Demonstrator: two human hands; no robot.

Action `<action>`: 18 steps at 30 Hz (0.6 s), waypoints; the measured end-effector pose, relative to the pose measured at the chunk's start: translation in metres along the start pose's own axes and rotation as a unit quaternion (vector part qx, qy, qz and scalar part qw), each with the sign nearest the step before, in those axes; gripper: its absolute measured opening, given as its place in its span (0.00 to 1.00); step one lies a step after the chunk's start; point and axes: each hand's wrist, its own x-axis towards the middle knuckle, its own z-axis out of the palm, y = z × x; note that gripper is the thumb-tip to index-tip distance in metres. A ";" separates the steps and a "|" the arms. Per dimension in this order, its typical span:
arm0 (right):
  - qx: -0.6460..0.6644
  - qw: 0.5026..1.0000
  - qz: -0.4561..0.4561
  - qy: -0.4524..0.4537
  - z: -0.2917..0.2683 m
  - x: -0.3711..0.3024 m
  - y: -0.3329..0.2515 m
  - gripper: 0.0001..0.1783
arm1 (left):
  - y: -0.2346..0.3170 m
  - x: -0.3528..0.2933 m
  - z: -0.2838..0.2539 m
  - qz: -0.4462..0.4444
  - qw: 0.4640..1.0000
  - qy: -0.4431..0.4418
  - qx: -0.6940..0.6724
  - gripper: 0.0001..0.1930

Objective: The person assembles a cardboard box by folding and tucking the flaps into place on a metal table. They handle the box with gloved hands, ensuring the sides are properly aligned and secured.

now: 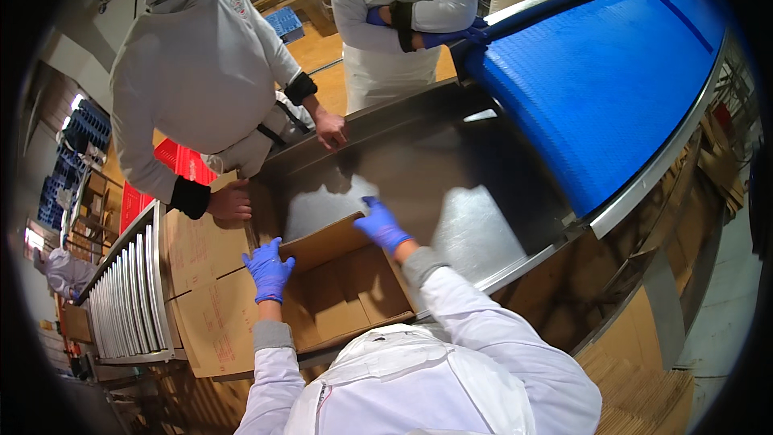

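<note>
An open, empty-looking cardboard box stands in front of me at the near left end of the steel table. My left hand, in a purple-blue glove, lies with fingers spread at the box's left edge. At the far right corner of the box is my right hand, gloved the same way, its fingers stretched out along the rim. Closed cardboard boxes sit directly left of my left hand, with printing on top.
A blue conveyor belt adjoins the table at the right; a roller conveyor runs off left. Across the table, one person rests bare hands near the boxes and table edge; another stands with arms crossed. Flat cardboard is stacked lower right.
</note>
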 end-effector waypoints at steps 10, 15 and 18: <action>0.018 0.995 -0.003 0.099 0.055 -0.012 -0.023 0.37 | -0.001 -0.002 0.004 0.009 1.000 -0.001 0.029 0.36; 0.035 0.999 -0.009 0.039 0.039 -0.003 -0.018 0.31 | -0.003 -0.001 0.006 0.012 1.000 -0.003 0.026 0.35; 0.089 0.990 0.007 -0.107 0.012 0.005 -0.011 0.31 | -0.006 -0.005 0.009 0.006 1.000 0.003 0.021 0.34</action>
